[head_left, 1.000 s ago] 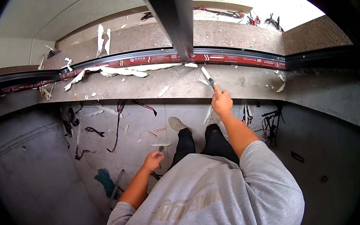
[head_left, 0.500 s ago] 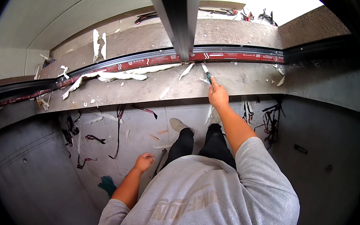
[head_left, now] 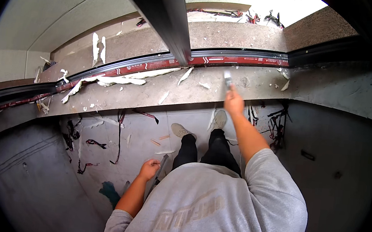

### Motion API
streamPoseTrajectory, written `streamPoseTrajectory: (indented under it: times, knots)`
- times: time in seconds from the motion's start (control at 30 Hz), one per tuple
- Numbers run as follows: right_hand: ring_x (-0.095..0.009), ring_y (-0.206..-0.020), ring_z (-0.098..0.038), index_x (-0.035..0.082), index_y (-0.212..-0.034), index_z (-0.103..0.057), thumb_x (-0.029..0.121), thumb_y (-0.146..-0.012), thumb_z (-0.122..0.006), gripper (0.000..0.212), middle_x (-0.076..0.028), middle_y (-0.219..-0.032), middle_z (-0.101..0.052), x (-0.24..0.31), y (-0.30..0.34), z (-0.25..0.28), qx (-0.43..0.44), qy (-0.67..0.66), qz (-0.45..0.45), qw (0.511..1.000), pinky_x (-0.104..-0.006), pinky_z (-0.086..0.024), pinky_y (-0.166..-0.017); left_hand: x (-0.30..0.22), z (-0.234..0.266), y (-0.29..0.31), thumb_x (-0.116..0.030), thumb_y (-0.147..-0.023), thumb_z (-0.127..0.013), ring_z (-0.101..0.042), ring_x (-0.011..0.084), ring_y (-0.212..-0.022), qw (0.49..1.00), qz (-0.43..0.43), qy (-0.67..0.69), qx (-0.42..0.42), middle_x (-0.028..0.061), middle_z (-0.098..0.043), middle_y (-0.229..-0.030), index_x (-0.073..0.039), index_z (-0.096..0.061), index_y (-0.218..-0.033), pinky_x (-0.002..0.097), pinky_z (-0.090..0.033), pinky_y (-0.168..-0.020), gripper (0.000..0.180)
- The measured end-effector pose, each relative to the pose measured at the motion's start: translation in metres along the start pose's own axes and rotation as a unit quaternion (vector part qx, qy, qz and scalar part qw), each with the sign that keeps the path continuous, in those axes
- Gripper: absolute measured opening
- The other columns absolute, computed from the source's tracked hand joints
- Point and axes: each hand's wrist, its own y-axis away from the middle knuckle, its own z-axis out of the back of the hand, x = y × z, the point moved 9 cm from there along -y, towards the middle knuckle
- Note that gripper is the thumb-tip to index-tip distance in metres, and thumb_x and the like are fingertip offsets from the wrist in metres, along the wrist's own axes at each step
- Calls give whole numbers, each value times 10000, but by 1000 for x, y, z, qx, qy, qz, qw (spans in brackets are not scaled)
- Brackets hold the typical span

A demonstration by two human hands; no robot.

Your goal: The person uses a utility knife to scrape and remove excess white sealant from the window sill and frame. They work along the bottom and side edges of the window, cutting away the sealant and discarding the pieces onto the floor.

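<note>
My right hand (head_left: 234, 103) is closed round the handle of a green-handled knife (head_left: 228, 79), whose pale blade is smeared by motion. The knife is over the concrete sill (head_left: 261, 80), apart from the red-taped window frame (head_left: 227, 59). To the left, a long strip of white foam (head_left: 122, 81) lies along the frame's lower edge, and loose foam pieces (head_left: 164, 98) are scattered on the sill. Low by my side, my left hand (head_left: 148, 169) hangs with its fingers curled and nothing visible in them. A grey bar-like edge (head_left: 161, 165) is right beside it.
A dark metal post (head_left: 170, 23) rises from the frame. Beneath the sill, red and black tape scraps (head_left: 119, 138), foam bits and orange sticks (head_left: 155, 142) litter the floor near my shoes (head_left: 179, 131). A teal cloth-like thing (head_left: 109, 192) lies at the lower left.
My right hand and the knife have moved right, away from the frame by the post's foot. The view has shifted slightly, and more of the grey edge shows beside my left hand.
</note>
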Motion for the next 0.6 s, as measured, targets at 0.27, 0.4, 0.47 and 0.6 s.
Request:
streamPoseTrajectory:
  times: [0.27,0.4,0.47,0.6]
  knots:
    - [-428,-821,-656,365,-1457,-473,384,-965,-537,496,-225,-893,-645,-33,-16,8,-70,30,-53,996,-511,-521,-795,-29,-16,12,-67,-866,-621,-645,146,-822,999,18,38,-21,86,-693,-953,32,-656,-1090,273,-502,-722,247]
    - [-428,-837,-659,367,-1481,-440,389,-973,-528,516,-228,-884,-650,-15,-16,18,9,74,32,997,-508,-519,-795,-38,-36,0,-67,-869,-623,-646,139,-833,1000,-10,21,-3,88,-694,-952,33,-657,-1088,274,-503,-723,243]
    - [-428,-851,-660,377,-1488,-425,394,-975,-526,523,-233,-887,-648,-30,-17,19,-24,0,-67,997,-504,-521,-800,-45,-46,-3,-64,-867,-624,-647,139,-838,1000,-15,11,4,87,-695,-954,31,-660,-1084,273,-503,-724,239]
    - [-434,-859,-655,381,-1492,-418,397,-985,-501,514,-237,-923,-646,-9,-11,17,36,88,47,994,-512,-516,-805,-62,-56,-8,-62,-858,-630,-648,147,-841,999,-44,-28,12,80,-698,-949,23,-668,-1074,274,-507,-734,235]
